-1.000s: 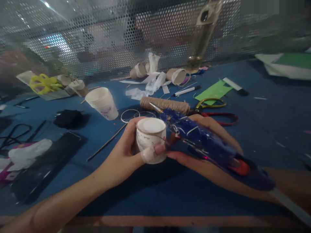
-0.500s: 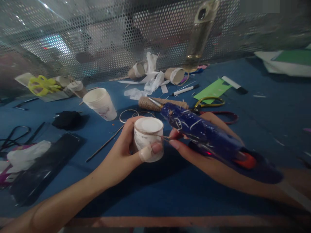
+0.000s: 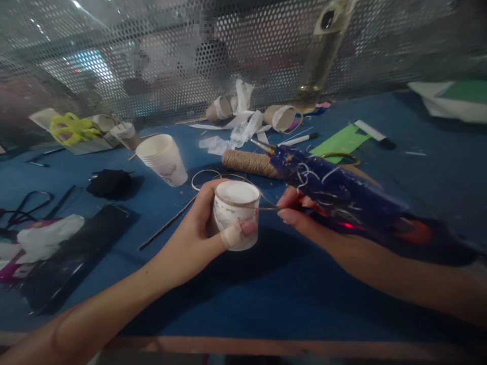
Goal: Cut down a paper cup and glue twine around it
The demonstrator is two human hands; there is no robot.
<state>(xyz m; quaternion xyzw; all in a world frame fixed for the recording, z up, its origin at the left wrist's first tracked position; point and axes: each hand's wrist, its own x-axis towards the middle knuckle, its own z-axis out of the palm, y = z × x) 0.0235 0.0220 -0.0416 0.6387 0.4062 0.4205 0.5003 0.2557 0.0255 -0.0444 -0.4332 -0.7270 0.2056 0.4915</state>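
A white paper cup [image 3: 231, 214] stands in the grasp of my left hand [image 3: 200, 225], thumb across its front, with a bandage-like strip round the thumb. Thin brown twine [image 3: 268, 208] circles the cup near its upper end and runs taut to my right hand [image 3: 308, 223]. Thumb and forefinger there pinch the twine. The same hand also holds a blue hot glue gun [image 3: 338, 185], its metal nozzle pointing up and left, clear of the cup. A red light glows on the gun. Behind the cup lies a spool of twine [image 3: 245, 162], partly covered by the gun.
Stacked paper cups [image 3: 163, 159] stand left of the spool. Yellow scissors [image 3: 70, 129], a black pouch [image 3: 76, 258] and a dark stick [image 3: 165, 223] lie leftward. Toward the perforated metal screen [image 3: 171, 61] are cardboard rolls [image 3: 279, 119], a marker [image 3: 300, 139] and green paper [image 3: 340, 144].
My right hand and the glue gun have moved right, away from the cup, drawing out a longer stretch of twine. My left hand keeps its hold. The whole view has shifted slightly.
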